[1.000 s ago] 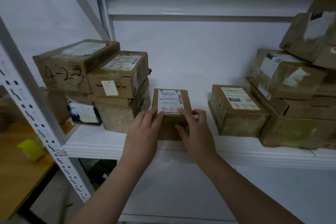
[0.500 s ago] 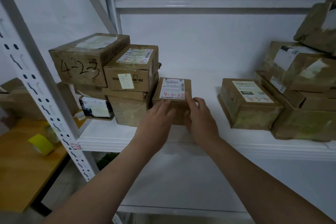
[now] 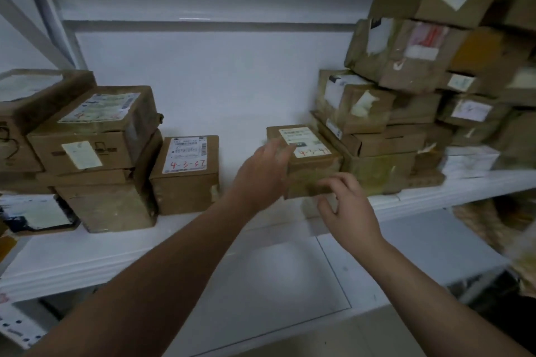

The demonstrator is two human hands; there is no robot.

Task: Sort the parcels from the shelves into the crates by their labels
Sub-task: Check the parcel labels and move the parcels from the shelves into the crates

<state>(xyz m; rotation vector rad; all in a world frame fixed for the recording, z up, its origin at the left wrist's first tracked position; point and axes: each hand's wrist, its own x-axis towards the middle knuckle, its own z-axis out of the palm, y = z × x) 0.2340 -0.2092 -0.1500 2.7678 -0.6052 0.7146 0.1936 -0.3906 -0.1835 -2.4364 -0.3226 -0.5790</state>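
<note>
A small brown parcel with a white label marked 4-3-41 in red [image 3: 311, 162] lies on the white shelf [image 3: 203, 229]. My left hand [image 3: 261, 174] lies against its left side with fingers spread. My right hand [image 3: 345, 206] hovers open at its front right corner, fingers curled, and I cannot tell whether it touches. Left of them another parcel marked 4-3-37 [image 3: 185, 174] stands alone on the shelf, with no hand on it.
A stack of cardboard parcels [image 3: 95, 153] fills the shelf's left end. A taller, untidy pile [image 3: 420, 90] rises at the right, close behind the 4-3-41 parcel. Between the two labelled parcels the shelf is bare. A lower shelf board [image 3: 290, 278] lies beneath.
Both hands left the 4-3-37 parcel, which stays on the shelf, and moved right to the 4-3-41 parcel. The camera swung right as well.
</note>
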